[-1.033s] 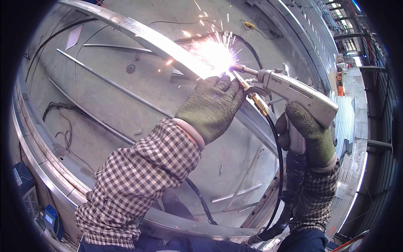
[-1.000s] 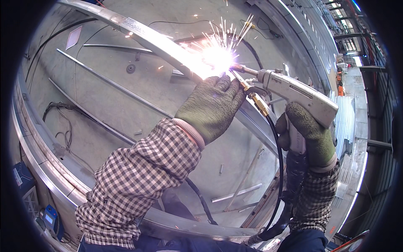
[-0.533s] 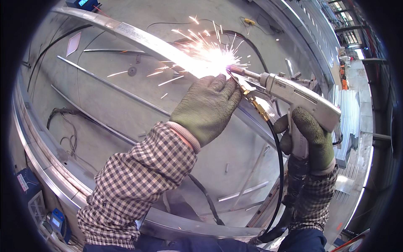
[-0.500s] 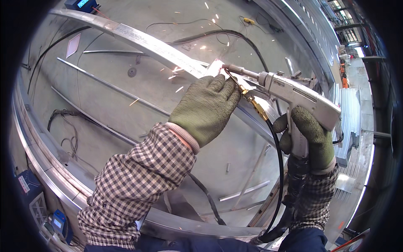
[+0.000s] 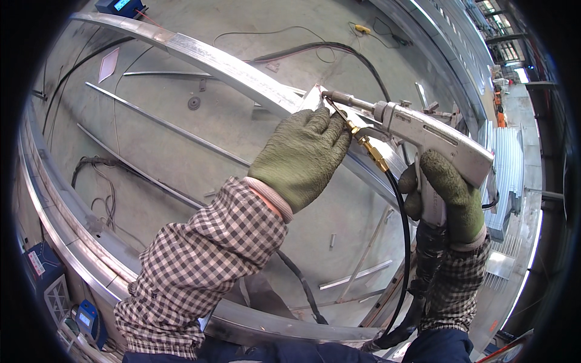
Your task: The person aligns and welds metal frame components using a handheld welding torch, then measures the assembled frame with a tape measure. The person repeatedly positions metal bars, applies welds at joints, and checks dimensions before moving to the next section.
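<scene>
My right hand (image 5: pixel 457 196), in a green work glove, is wrapped round the grip of a pistol-shaped silver welding gun (image 5: pixel 442 136). The gun's nozzle (image 5: pixel 345 98) points left, its tip at a pale metal piece (image 5: pixel 310 98) on the long silver beam (image 5: pixel 233 69). Below the nozzle runs a thin tube with a brass fitting (image 5: pixel 374 156) and a black hose (image 5: pixel 404 242). My left hand (image 5: pixel 298 160), gloved alike, lies with its fingers stretched out over the beam by the pale piece, close to the thin tube. Its fingertips partly cover the metal there.
Thin metal strips (image 5: pixel 166 128) and dark cables (image 5: pixel 321 45) lie on the grey floor. Curved metal profiles (image 5: pixel 66 218) run along the left. A blue machine (image 5: pixel 121 7) stands at the far left, another blue box (image 5: pixel 88 320) at the near left. Stacked sheets (image 5: pixel 507 163) are at right.
Sparks and the bright glow at the nozzle tip have gone. The hands and gun hold nearly the same place, and the whole view has shifted slightly.
</scene>
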`<state>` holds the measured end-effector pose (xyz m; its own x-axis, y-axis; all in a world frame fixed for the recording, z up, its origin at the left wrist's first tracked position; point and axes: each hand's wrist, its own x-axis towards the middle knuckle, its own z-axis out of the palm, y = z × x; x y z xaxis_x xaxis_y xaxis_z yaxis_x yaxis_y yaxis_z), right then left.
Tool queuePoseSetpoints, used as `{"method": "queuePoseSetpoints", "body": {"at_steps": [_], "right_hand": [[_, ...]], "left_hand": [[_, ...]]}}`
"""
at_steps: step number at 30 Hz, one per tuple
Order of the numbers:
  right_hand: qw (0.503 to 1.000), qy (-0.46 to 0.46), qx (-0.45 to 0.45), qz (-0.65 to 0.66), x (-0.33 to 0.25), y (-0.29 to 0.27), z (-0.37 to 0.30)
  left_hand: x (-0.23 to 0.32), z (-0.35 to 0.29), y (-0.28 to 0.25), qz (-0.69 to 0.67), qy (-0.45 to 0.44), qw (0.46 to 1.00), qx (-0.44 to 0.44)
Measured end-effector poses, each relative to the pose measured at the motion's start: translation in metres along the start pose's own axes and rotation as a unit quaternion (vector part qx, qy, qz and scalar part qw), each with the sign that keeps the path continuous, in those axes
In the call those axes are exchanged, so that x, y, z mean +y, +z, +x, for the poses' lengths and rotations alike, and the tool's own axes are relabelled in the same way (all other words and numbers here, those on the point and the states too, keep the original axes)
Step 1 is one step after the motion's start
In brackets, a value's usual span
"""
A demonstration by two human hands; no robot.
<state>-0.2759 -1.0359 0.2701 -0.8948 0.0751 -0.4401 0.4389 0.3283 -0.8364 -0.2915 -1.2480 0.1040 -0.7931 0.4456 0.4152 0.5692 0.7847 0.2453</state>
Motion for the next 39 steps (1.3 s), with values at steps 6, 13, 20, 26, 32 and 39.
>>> {"method": "queuePoseSetpoints", "body": {"at_steps": [6,13,20,26,32,39], "right_hand": [[1.000,-0.003,0.001,0.014,0.001,0.001,0.000],[1.000,0.007,0.000,0.014,0.001,0.001,-0.001],[1.000,-0.004,0.004,0.013,0.001,0.000,-0.001],[1.000,-0.012,0.023,0.016,0.000,0.005,-0.005],[0.999,-0.023,0.045,0.011,-0.001,0.014,-0.005],[0.995,-0.054,0.082,-0.018,-0.002,0.011,-0.014]], "left_hand": [[0.000,0.000,0.000,0.019,0.010,1.000,0.003],[0.000,0.000,0.002,0.021,0.008,1.000,0.003],[0.001,-0.001,0.000,0.036,0.007,0.999,-0.014],[0.000,-0.001,0.000,0.046,0.019,0.999,-0.023],[0.001,-0.002,-0.004,0.029,0.013,0.999,-0.017],[0.002,0.001,-0.008,0.000,0.005,1.000,-0.013]]}}
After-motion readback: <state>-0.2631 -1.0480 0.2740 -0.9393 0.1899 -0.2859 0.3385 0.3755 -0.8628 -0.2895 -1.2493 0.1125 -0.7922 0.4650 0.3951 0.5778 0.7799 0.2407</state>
